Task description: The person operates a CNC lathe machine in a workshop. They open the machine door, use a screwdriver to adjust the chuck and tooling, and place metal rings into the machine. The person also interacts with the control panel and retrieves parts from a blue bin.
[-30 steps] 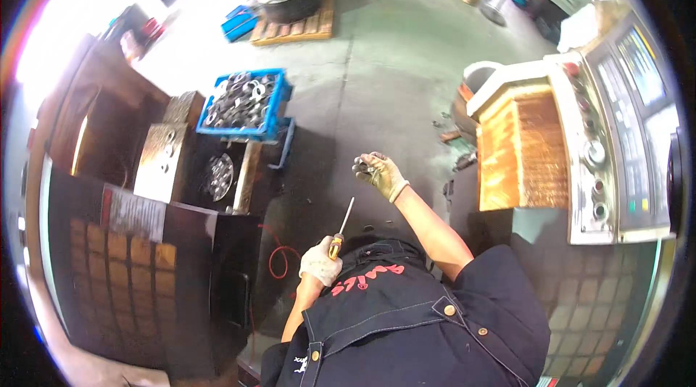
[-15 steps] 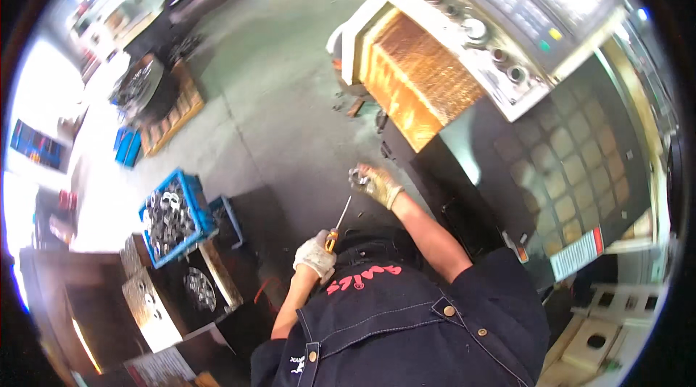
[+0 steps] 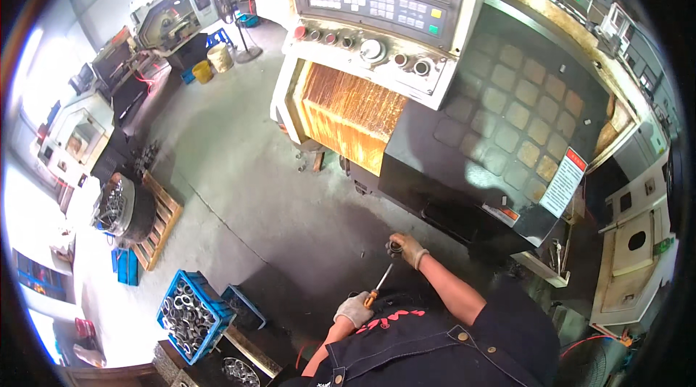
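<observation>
My gloved left hand (image 3: 354, 310) is closed around the orange handle of a screwdriver (image 3: 372, 298), its thin shaft pointing up and away toward my other hand. My gloved right hand (image 3: 412, 250) grips a small metal ring (image 3: 394, 247) with its fingers. The screwdriver's tip is just short of the ring, and I cannot tell if they touch. Both hands are in front of my dark apron, above the floor. At the lower left, a blue crate (image 3: 222, 319) holds many similar metal rings.
A machine with a control panel (image 3: 373, 10) and a dark door (image 3: 500, 133) stands ahead and right. Beneath the crate is a stand with a dish of rings (image 3: 239, 371). Farther left are a wooden pallet (image 3: 163, 220) bearing a dark drum (image 3: 138, 216), and blue bins (image 3: 127, 267).
The view has swung, so the machine's panel and door sit farther left and the crate lower. Both hands appear lower and farther right, still holding the screwdriver and the ring.
</observation>
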Available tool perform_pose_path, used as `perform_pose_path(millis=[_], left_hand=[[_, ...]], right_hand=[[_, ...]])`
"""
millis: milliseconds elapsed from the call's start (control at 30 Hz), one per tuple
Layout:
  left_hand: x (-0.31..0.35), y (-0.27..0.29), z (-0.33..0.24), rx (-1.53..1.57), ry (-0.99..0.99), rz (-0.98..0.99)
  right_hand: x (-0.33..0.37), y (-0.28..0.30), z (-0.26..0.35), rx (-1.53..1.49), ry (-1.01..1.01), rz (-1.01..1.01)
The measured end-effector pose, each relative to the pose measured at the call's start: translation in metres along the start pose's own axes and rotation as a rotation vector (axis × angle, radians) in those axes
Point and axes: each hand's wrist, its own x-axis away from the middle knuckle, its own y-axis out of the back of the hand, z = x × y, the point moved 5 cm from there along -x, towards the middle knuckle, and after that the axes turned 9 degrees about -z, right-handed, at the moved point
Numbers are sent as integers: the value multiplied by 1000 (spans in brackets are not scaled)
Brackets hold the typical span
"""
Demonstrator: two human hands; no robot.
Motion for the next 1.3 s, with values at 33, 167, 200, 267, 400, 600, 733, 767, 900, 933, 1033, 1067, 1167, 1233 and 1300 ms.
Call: perform_pose_path(millis=[33, 167, 200, 267, 400, 600, 733, 767, 900, 933, 1033, 1067, 1167, 1233, 1300], left_hand=[[-2, -5, -3, -14, -23, 22], [-10, -18, -25, -76, -97, 67], [-8, -16, -34, -85, -98, 73], [-2, -12, -55, -101, -101, 86], [-16, -40, -62, -146, -58, 98], [-42, -72, 22, -173, 203, -96], [-34, -98, 118, -175, 386, -13], [-26, -103, 141, -178, 461, 20], [-1, -120, 188, -146, 586, -29], [0, -126, 201, -195, 554, 6], [-9, -127, 228, -152, 612, -35], [-15, -123, 235, -152, 621, -11], [-62, -111, 198, -120, 534, 82], [-80, -82, 174, -105, 519, 30], [-109, -65, 164, -139, 416, -9]], right_hand=[[8, 8, 0, -1, -29, -55], [24, 57, -10, -109, 19, -19], [30, 68, -12, -191, 17, -60], [42, 90, -16, -354, 12, -141], [77, 139, -32, -298, 67, -135], [120, 230, -71, -1081, 8, -343], [134, 294, -81, -1059, 49, -298], [143, 299, -67, -1079, 114, -271], [180, 327, 3, -1070, 414, -264], [183, 340, 16, -1011, 544, -187], [183, 350, 61, -863, 629, -444], [186, 332, 89, -791, 703, -523], [185, 361, 117, -698, 871, -710], [176, 338, 128, -641, 838, -786], [179, 332, 123, -657, 920, -776]])
